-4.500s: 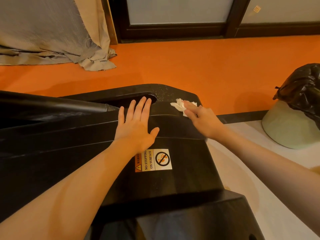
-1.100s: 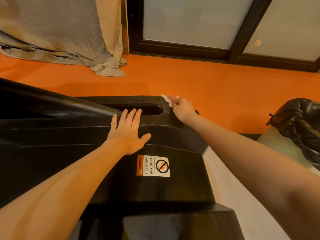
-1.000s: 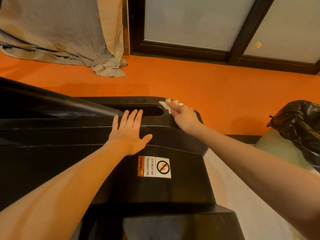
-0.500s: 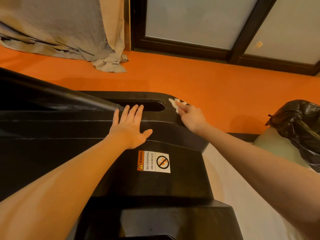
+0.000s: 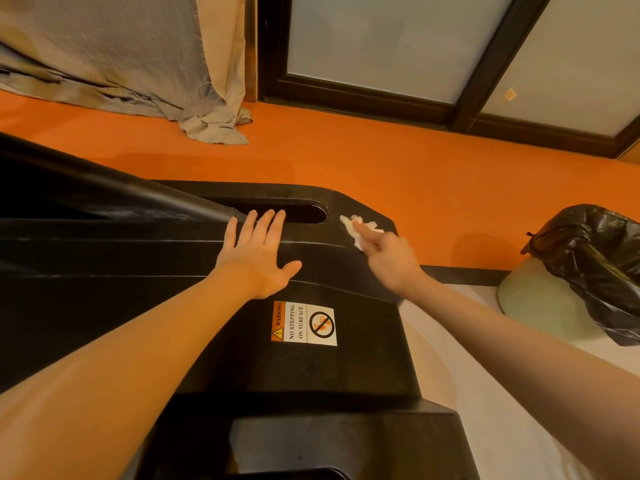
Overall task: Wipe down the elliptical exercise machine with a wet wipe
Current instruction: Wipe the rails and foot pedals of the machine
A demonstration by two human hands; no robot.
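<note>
The black housing of the elliptical machine (image 5: 363, 358) fills the lower middle, with a warning sticker (image 5: 304, 323) on its top. My left hand (image 5: 259, 255) lies flat on the housing, fingers straight, fingertips at the edge of a dark slot (image 5: 301, 211). My right hand (image 5: 388, 256) holds a crumpled white wet wipe (image 5: 356, 228) against the housing's far right corner, just right of the slot. A black arm of the machine (image 5: 114, 188) runs up to the left from the slot.
Orange floor (image 5: 398, 168) lies beyond the machine. A pale bin with a black bag (image 5: 595, 265) stands at the right. A grey-beige curtain (image 5: 138, 64) pools on the floor at the back left, beside dark-framed glass doors (image 5: 381, 46).
My right hand has slid the wipe back and forth over the far right corner of the housing, now slightly nearer and to the right. My left hand stays flat in place.
</note>
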